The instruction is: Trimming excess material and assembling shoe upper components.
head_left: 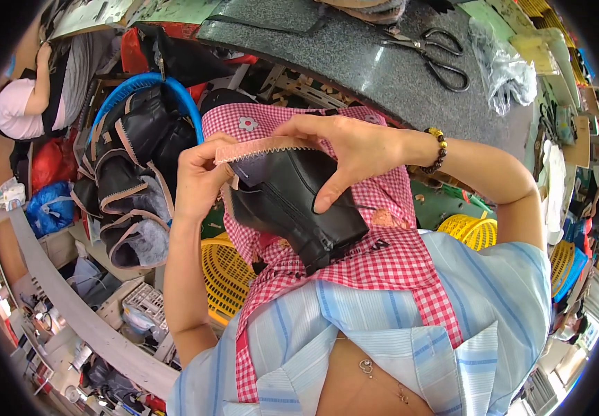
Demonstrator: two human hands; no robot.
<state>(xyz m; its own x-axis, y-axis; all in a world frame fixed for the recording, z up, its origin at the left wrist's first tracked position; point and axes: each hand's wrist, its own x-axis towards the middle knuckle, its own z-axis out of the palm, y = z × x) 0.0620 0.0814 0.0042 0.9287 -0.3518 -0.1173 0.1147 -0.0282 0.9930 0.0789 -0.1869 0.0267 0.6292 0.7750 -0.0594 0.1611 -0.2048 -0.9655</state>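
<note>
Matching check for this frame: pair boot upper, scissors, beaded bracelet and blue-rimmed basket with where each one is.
Things:
1. black boot upper
2. scissors
3. beaded bracelet
4. blue-rimmed basket

Places:
A. on the grey worktop
B. on the right wrist
C. between the left hand and right hand
D. at the left, filled with black boot uppers

Pairs: 1-C, 2-A, 3-B, 4-D

A dark grey speckled stone-topped bench (pixel 355 48) runs across the top of the view. Near its far right part lies a pair of black-handled metal scissors (pixel 432 54), and just beside them toward the right edge a crumpled clear plastic bag (pixel 500 69). At the far edge, near the middle, sits a stack of tan leather pieces (pixel 372 8), only partly in view.
</note>
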